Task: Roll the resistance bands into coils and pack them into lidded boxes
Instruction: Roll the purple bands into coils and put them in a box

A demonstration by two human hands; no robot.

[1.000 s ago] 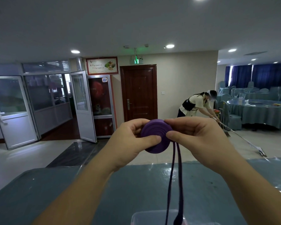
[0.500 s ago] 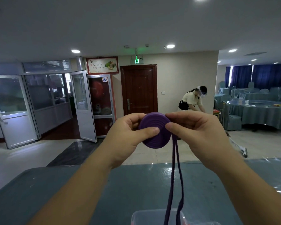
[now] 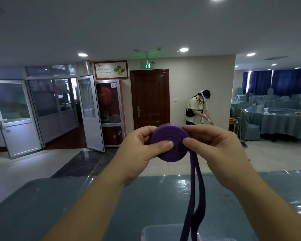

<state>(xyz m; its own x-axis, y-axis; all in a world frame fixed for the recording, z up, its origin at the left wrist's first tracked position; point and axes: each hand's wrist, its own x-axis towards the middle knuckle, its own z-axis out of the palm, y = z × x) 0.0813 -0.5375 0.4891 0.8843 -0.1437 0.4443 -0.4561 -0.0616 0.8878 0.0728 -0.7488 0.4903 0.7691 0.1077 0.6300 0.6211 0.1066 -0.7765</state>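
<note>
Blue-grey table (image 3: 155, 202) fills the lower view, its far edge bordering open tiled floor (image 3: 24, 169). Clear box (image 3: 163, 232) sits at the near edge, apparently lidless. Above the table, purple band (image 3: 170, 142) is wound into a coil with 2 loose strands hanging toward the box. Left hand (image 3: 137, 153) grips the coil, thumb across its face; right hand (image 3: 215, 146) pinches its right rim.

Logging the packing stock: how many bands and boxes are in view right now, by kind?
Purple rubber resistance band, partly coiled, loose tail hanging: 1
Clear plastic box, only its rim visible at the bottom edge: 1
Total: 2
</note>
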